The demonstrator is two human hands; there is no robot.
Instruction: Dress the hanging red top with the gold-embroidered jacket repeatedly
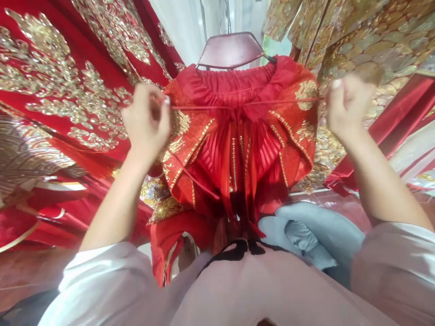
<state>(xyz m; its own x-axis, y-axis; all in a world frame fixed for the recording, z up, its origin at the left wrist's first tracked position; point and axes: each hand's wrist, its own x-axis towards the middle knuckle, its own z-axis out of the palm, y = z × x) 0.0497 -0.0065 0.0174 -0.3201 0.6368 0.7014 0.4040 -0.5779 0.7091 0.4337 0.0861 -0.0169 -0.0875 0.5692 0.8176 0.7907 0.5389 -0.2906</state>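
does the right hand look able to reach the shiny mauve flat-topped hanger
Probably yes: the hanger shows uncovered at its top above the gathered red fabric collar. The right hand seems closed on the taut thin red cord, though, so it would likely have to let go first.

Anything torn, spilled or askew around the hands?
Nothing stands out as torn or spilled. The red drawstring runs taut between the left hand and right hand, before the gathered neckline. One loose cord end slants below the left hand, probably just slack.
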